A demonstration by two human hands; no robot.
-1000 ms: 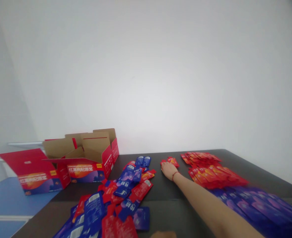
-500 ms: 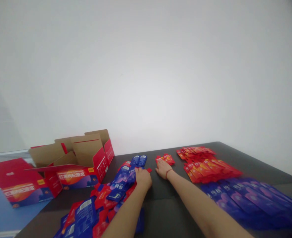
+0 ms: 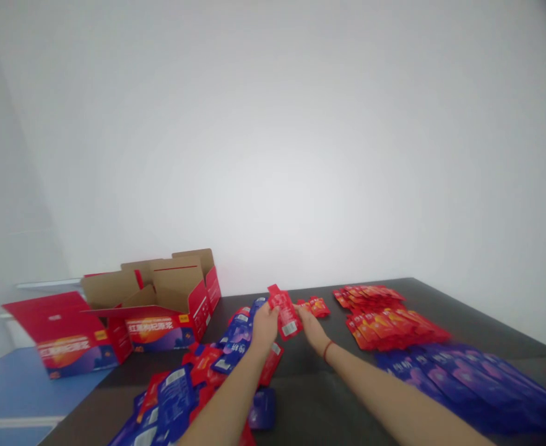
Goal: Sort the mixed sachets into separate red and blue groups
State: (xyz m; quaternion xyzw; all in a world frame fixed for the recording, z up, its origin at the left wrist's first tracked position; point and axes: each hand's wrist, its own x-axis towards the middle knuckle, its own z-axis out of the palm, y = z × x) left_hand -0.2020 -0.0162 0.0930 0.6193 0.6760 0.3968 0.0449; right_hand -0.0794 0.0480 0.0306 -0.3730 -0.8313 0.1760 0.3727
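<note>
left hand (image 3: 264, 328) and right hand (image 3: 312, 328) pinching one red sachet (image 3: 285, 313) between them, fingers narrow on it, at 12 o'clock off the wrists. messy sachet pile (image 3: 175, 396) at 8 o'clock, neat red rows (image 3: 394, 325) at 3.

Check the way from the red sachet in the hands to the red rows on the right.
The right hand and a small cluster of red sachets lie between the held red sachet and the red rows. Nothing else visible does.
</note>
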